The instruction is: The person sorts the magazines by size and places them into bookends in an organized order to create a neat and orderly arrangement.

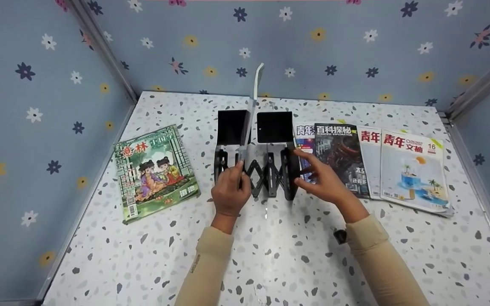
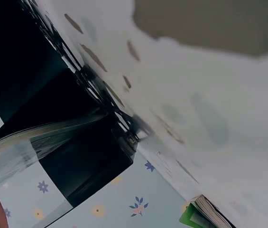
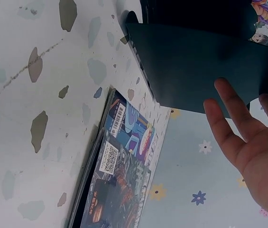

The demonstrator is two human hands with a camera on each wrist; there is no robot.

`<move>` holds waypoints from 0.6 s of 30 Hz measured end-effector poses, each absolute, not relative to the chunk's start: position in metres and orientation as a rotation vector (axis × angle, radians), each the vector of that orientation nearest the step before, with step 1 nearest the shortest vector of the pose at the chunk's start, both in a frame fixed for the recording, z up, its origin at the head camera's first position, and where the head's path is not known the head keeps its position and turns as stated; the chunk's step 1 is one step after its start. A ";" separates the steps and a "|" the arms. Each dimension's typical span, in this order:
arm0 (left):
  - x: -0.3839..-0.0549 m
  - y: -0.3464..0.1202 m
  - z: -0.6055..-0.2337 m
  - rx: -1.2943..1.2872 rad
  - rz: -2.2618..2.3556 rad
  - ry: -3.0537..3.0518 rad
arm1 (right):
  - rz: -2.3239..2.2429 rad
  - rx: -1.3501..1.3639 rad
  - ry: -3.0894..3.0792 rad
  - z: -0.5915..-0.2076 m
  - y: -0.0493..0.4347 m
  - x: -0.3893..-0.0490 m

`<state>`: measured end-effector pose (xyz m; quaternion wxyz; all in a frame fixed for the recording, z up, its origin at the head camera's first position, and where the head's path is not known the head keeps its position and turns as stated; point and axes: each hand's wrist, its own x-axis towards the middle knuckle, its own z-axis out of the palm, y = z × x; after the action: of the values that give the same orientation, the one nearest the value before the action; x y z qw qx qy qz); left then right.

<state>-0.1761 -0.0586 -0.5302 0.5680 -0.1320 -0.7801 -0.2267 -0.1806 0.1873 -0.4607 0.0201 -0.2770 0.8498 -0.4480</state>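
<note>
My left fingers [image 1: 230, 177] pinch one magazine [image 1: 256, 86] inside the expandable bookend [image 1: 275, 127]; my right fingers [image 1: 310, 157], spread, hold nothing; other magazines [image 1: 415, 165] lie outside.

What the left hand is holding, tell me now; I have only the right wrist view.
Observer: The left hand holds the near end of an upright magazine.
Operator: Say where that magazine is.
Observer: The head view shows it between two black plates of the book stand.
Operator: Report what lies beside the right sleeve.
Observer: A small black object is on the table there, too unclear to name.
</note>
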 end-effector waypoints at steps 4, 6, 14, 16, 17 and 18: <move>-0.174 -0.058 -0.532 -0.306 -0.508 -1.851 | -1.374 -0.866 2.651 -0.461 0.187 -0.180; -0.173 -0.058 -0.532 -0.308 -0.510 -1.865 | -1.377 -0.870 2.653 -0.463 0.187 -0.181; -0.164 -0.053 -0.530 -0.298 -0.621 -1.961 | -1.391 -0.864 2.633 -0.489 0.196 -0.193; -0.162 -0.051 -0.530 -0.277 -0.680 -1.990 | -1.382 -0.858 2.635 -0.492 0.197 -0.194; -0.160 -0.051 -0.530 -0.259 -0.711 -2.005 | -1.381 -0.861 2.635 -0.493 0.197 -0.195; -0.159 -0.050 -0.529 -0.238 -0.741 -2.019 | -1.384 -0.865 2.633 -0.494 0.198 -0.196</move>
<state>-0.1591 -0.0498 -0.5295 0.4697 -0.0973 -0.8237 -0.3022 -0.1957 0.1975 -0.4940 0.0220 -0.2792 0.8497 -0.4467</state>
